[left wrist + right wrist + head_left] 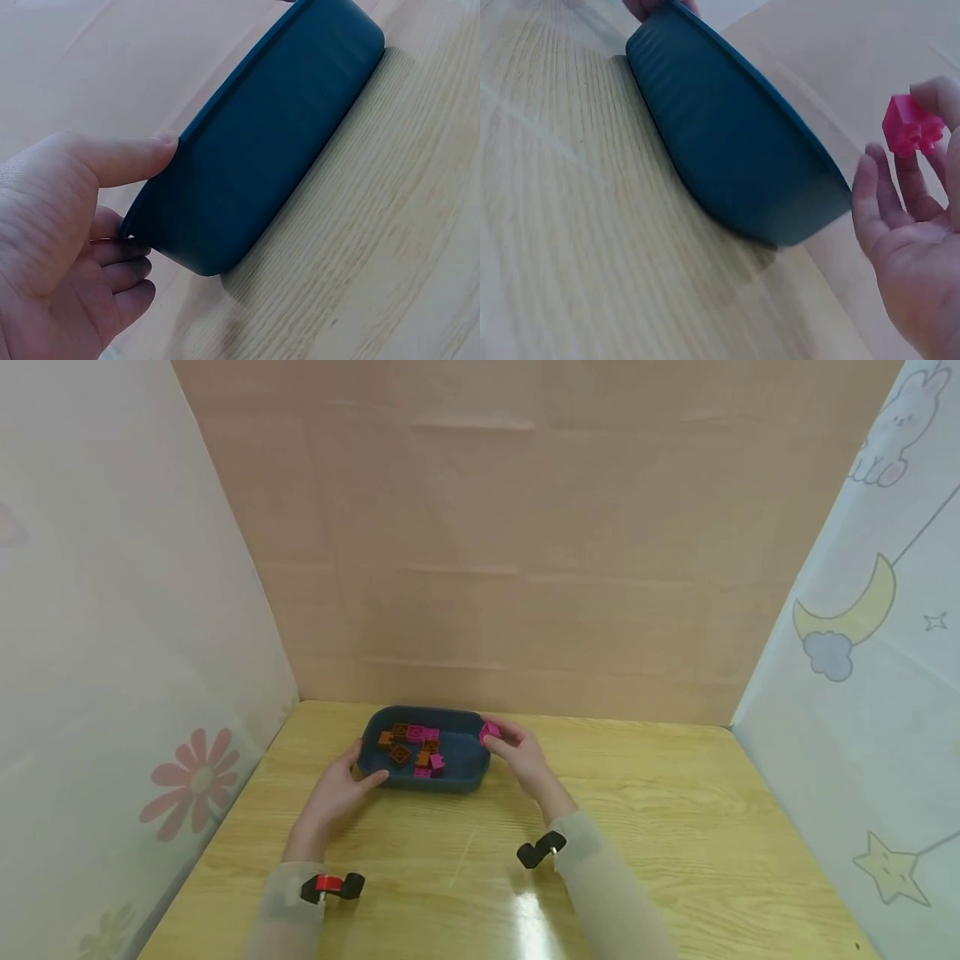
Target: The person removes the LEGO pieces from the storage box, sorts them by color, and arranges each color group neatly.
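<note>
Two hands were at the tray, and your left hand gripped its left end, thumb on the near rim and the other fingers round the end. The tray looked light and fairly stiff, probably plastic, with smooth walls that might have slid on the table under a knock; the rim by that left corner seemed a sound place for you to steady it. Inside the tray, in its left half and middle, lay loose blocks in orange, brown and pink. You could judge them light, hard and unlikely to break, though quick to tip or roll aside if nudged; two opposite flat sides would have suited your fingertips best. By the tray's right end, your right hand pinched one pink block between thumb and fingers, apart from the wall in the right wrist view. Its slick faces could have twisted under a loose pinch, and its knobs offered you a less even hold than the plain sides.
</note>
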The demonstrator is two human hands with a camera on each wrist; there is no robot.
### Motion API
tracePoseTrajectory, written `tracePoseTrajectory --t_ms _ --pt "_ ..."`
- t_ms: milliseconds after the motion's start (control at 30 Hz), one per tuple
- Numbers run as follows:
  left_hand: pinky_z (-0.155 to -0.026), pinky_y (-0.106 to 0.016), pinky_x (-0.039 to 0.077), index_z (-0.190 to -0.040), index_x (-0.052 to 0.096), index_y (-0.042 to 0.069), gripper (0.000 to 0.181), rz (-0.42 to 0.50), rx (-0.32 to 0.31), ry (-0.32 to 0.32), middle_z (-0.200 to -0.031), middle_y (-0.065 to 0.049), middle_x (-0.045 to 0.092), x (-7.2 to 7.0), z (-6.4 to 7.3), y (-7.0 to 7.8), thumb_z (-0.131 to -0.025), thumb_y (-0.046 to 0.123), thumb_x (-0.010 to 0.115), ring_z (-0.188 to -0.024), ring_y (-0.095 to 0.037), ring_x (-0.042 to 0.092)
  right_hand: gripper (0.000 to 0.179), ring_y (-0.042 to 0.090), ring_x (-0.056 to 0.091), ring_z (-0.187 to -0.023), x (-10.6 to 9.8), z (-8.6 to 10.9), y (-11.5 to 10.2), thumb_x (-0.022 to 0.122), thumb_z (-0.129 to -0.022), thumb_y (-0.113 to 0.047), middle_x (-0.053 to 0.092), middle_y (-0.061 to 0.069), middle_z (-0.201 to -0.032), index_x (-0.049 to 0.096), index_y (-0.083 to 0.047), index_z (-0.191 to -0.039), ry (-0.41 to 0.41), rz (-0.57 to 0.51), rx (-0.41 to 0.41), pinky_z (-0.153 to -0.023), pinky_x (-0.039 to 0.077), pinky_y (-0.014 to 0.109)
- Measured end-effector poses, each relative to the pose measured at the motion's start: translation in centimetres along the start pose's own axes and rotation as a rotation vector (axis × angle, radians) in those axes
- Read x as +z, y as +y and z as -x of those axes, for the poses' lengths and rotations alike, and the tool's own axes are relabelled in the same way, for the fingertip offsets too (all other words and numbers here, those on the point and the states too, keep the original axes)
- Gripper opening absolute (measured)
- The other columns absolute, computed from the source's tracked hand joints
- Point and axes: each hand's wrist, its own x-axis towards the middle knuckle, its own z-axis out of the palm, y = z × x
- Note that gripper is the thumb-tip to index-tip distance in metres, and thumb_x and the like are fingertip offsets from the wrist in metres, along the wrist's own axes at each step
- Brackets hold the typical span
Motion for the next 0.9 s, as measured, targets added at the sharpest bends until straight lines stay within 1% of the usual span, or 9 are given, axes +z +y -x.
tracePoseTrajectory --t_ms 67,133,233,367,500,567,633,733,900 --pt "-0.128 -0.059 0.022 -0.164 0.019 -0.013 0.092 0.003 0.0 0.004 -0.17 -0.033 0.021 0.0 -0.1 -0.1 -0.104 0.032 0.073 -0.157 -0.05 0.022 0.049 0.024 0.072 -0.115 -0.4 0.3 0.5 0.068 -0.103 0.001 0.057 0.038 -0.142 0.057 0.005 -0.151 0.048 -0.071 -0.022 -0.097 0.061 0.033" --pt "-0.128 -0.059 0.022 -0.164 0.02 -0.013 0.092 0.003 0.004 0.011 -0.17 -0.033 0.021 0.1 -0.1 -0.1 -0.104 0.032 0.074 -0.157 -0.05 0.022 0.049 0.022 0.073 -0.11 -1.0 0.6 0.9 0.068 -0.103 0.003 0.059 0.038 -0.139 0.056 0.005 -0.15 0.09 -0.102 -0.031 -0.092 0.062 0.03" --pt "-0.127 -0.059 0.023 -0.164 0.021 -0.013 0.092 0.009 0.014 0.02 -0.17 -0.032 0.022 0.1 -0.1 -0.1 -0.104 0.032 0.074 -0.157 -0.05 0.023 0.048 0.016 0.072 -0.106 -1.9 1.2 1.2 0.069 -0.102 0.002 0.061 0.029 -0.137 0.056 0.003 -0.149 0.142 -0.118 -0.035 -0.087 0.06 0.027" --pt "-0.127 -0.059 0.023 -0.164 0.02 -0.013 0.092 0.018 0.017 0.009 -0.17 -0.032 0.021 0.0 0.0 -0.2 -0.104 0.031 0.074 -0.157 -0.05 0.022 0.049 0.014 0.069 -0.111 -3.3 2.3 2.1 0.074 -0.101 -0.005 0.062 0.018 -0.138 0.057 0.001 -0.147 0.196 -0.108 0.005 -0.088 0.058 0.024" --pt "-0.127 -0.061 0.023 -0.164 0.018 -0.013 0.092 -0.003 0.008 0.008 -0.17 -0.033 0.02 -0.3 0.2 -0.2 -0.105 0.031 0.073 -0.157 -0.051 0.022 0.057 0.016 0.064 -0.12 -4.4 3.5 3.1 0.077 -0.101 -0.013 0.06 0.013 -0.142 0.056 0.001 -0.151 0.19 -0.05 0.045 -0.095 0.056 0.023" --pt "-0.126 -0.062 0.024 -0.164 0.019 -0.013 0.092 -0.017 0.011 0.016 -0.17 -0.033 0.021 -0.4 0.3 -0.2 -0.104 0.031 0.073 -0.156 -0.052 0.023 0.06 0.018 0.063 -0.123 -4.8 3.9 3.3 0.078 -0.101 -0.016 0.06 0.014 -0.144 0.055 0.001 -0.153 0.177 -0.018 0.044 -0.098 0.055 0.023" --pt "-0.126 -0.062 0.024 -0.164 0.02 -0.014 0.092 -0.026 0.024 0.023 -0.17 -0.033 0.022 -0.5 0.2 -0.1 -0.104 0.031 0.073 -0.156 -0.052 0.023 0.06 0.022 0.062 -0.124 -5.2 4.0 3.3 0.079 -0.1 -0.016 0.061 0.014 -0.143 0.056 0.001 -0.153 0.173 0.019 0.037 -0.097 0.056 0.025" --pt "-0.126 -0.062 0.024 -0.163 0.02 -0.014 0.093 -0.019 0.035 0.017 -0.169 -0.034 0.022 -0.4 0.1 -0.1 -0.104 0.032 0.074 -0.156 -0.052 0.023 0.058 0.025 0.062 -0.125 -5.8 4.1 3.2 0.081 -0.097 -0.015 0.065 0.013 -0.14 0.06 -0.002 -0.15 0.173 0.138 0.031 -0.1 0.056 0.03" --pt "-0.126 -0.061 0.023 -0.164 0.019 -0.013 0.093 0.012 0.018 0.011 -0.17 -0.033 0.02 0.0 0.1 -0.1 -0.104 0.032 0.074 -0.157 -0.052 0.022 0.055 0.031 0.064 -0.128 -7.4 4.0 3.1 0.082 -0.097 -0.014 0.068 0.011 -0.138 0.063 -0.005 -0.148 0.156 0.385 0.043 -0.109 0.054 0.044"
